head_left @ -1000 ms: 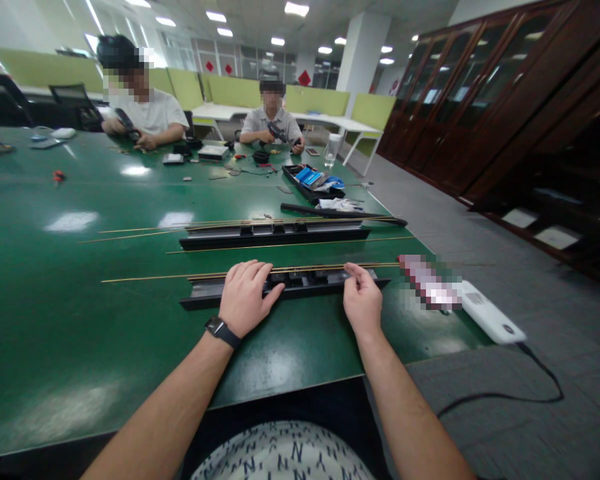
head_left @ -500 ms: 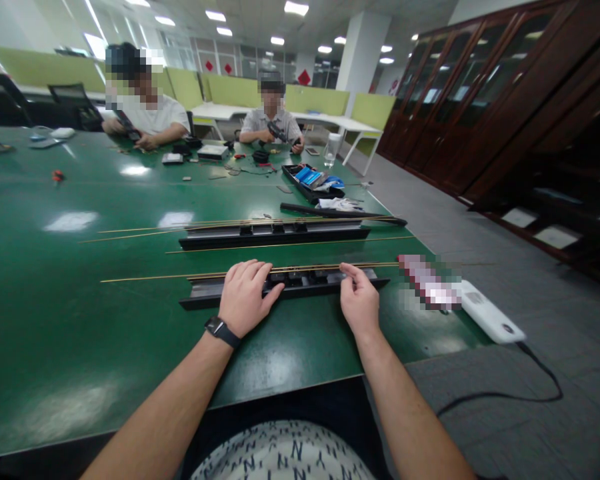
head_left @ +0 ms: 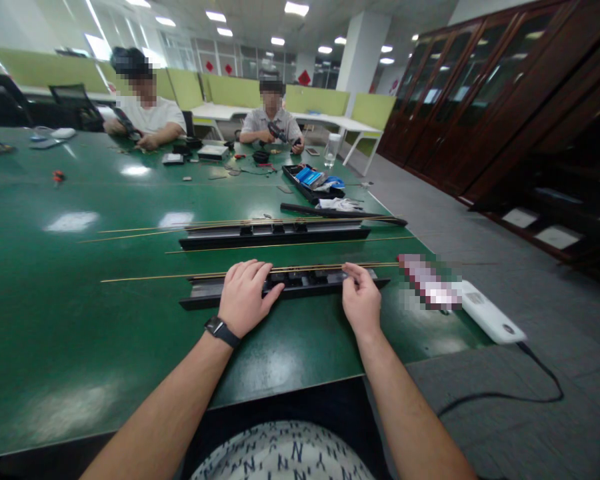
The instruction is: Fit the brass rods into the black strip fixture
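Observation:
A long black channel [head_left: 300, 291] with a grey inside and small black blocks lies before me on the green table. My left hand [head_left: 247, 297] wraps over its left half, fingers across the far edge and thumb on the near side. Toward its right end my right hand [head_left: 361, 300] is closed, with thumb and index finger pinched at a thin brass-coloured rod [head_left: 305, 269] along the far edge. Exactly what lies between those fingertips is partly hidden. The rod reaches out past the channel on both sides.
A second black channel [head_left: 275, 237] with thin rods on it lies farther back. To the right are a red-edged phone [head_left: 425, 280] and a white corded power strip [head_left: 490, 312]. Beyond stands a black tray [head_left: 305, 183]. Two people sit across the table [head_left: 105, 360], holding dark tools.
My right hand has shifted very slightly to the right along the channel. My left hand stays in place. The person at the far left has moved their head a little.

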Available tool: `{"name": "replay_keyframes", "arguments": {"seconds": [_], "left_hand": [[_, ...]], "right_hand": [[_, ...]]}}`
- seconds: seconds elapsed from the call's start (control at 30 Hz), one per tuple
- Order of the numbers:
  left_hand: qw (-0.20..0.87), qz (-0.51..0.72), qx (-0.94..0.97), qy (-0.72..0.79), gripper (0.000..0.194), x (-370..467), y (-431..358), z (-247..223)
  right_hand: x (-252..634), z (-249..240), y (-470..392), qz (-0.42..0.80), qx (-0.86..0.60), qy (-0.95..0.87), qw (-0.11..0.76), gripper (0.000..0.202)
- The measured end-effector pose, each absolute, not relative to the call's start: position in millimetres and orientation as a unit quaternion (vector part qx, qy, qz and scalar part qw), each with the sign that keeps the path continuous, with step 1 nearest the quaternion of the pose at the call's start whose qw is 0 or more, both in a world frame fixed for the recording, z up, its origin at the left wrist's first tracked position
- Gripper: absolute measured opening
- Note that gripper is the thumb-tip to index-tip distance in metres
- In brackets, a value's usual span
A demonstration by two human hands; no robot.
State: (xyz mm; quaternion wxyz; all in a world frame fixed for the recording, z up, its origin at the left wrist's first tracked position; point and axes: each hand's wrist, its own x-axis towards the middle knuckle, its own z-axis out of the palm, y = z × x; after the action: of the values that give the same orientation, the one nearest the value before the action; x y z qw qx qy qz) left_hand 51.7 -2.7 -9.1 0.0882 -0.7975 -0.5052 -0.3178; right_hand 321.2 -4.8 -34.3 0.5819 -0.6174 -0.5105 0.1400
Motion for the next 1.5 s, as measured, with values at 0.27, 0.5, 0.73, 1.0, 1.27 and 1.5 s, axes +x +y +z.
{"name": "replay_keyframes", "arguments": {"seconds": [0.27,0.5,0.73,1.0,1.27,1.5], "left_hand": [[0.088,-0.311,-0.798,-0.508,0.042,51.9,-3.5,-8.1],[0.093,-0.300,-0.804,-0.506,0.041,50.8,-3.4,-7.4],[0.084,-0.304,-0.804,-0.503,0.038,51.5,-5.2,-4.6],[0.084,-0.298,-0.807,-0.503,0.042,49.1,-3.3,-6.6],[0.080,-0.297,-0.800,-0.515,0.048,47.9,-4.2,-8.2],[0.076,-0.298,-0.793,-0.525,0.048,48.3,-5.5,-7.0]], "right_hand": [[319.5,-32.3,-7.8,0.148,-0.626,-0.527,0.556,0.035],[319.6,-31.0,-8.5,0.148,-0.633,-0.524,0.551,0.035],[320.2,-33.0,-7.3,0.147,-0.633,-0.525,0.550,0.036],[320.9,-34.0,-6.6,0.145,-0.626,-0.529,0.554,0.036],[320.1,-30.1,-9.3,0.146,-0.639,-0.527,0.541,0.037],[319.6,-29.3,-9.1,0.147,-0.638,-0.530,0.539,0.037]]}}
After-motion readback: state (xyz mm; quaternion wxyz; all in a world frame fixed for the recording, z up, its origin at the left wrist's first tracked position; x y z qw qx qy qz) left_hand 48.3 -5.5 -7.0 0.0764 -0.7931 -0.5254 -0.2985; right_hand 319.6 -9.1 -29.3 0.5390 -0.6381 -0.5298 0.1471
